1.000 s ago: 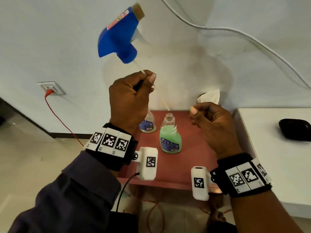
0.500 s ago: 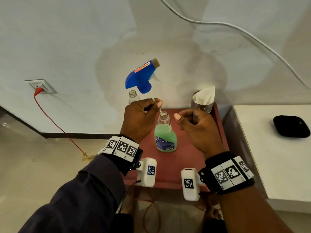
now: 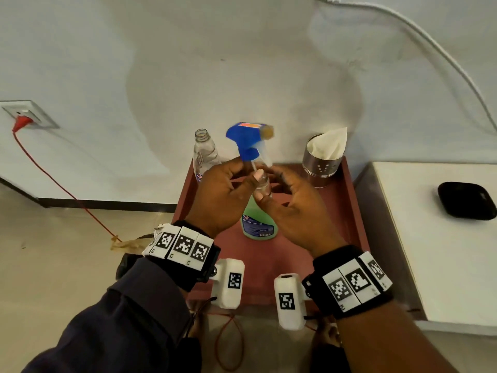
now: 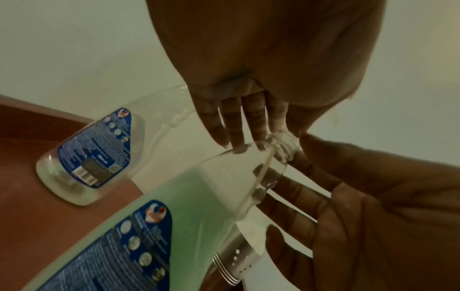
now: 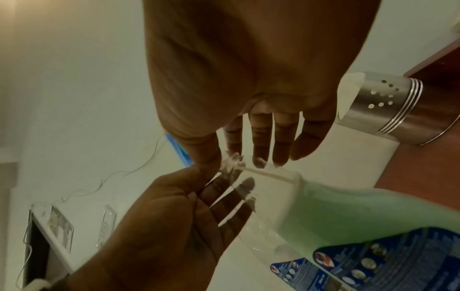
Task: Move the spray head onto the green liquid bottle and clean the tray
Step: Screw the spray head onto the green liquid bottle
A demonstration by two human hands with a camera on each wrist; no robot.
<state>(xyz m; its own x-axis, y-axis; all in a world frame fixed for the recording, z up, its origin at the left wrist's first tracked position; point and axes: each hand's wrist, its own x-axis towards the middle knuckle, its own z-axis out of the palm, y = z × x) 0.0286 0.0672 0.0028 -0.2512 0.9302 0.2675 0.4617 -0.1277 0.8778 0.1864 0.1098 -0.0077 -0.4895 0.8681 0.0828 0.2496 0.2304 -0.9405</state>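
On the red tray [image 3: 347, 216] stands the green liquid bottle [image 3: 258, 224]; the right hand [image 3: 293, 211] curls its fingers round the neck. The left hand [image 3: 222, 197] seems to pinch the dip tube [image 3: 253, 166] under the spray head [image 3: 246, 137], just above the mouth. A skewed tube could snag the rim, tipping the bottle.

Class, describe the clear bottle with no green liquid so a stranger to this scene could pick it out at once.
Find the red tray against the wall. At its far left corner stands the clear bottle, uncapped, with a blue label. Unlike the green liquid bottle nearer the middle it shows no coloured liquid, and unlike the steel cup at far right it is see-through.
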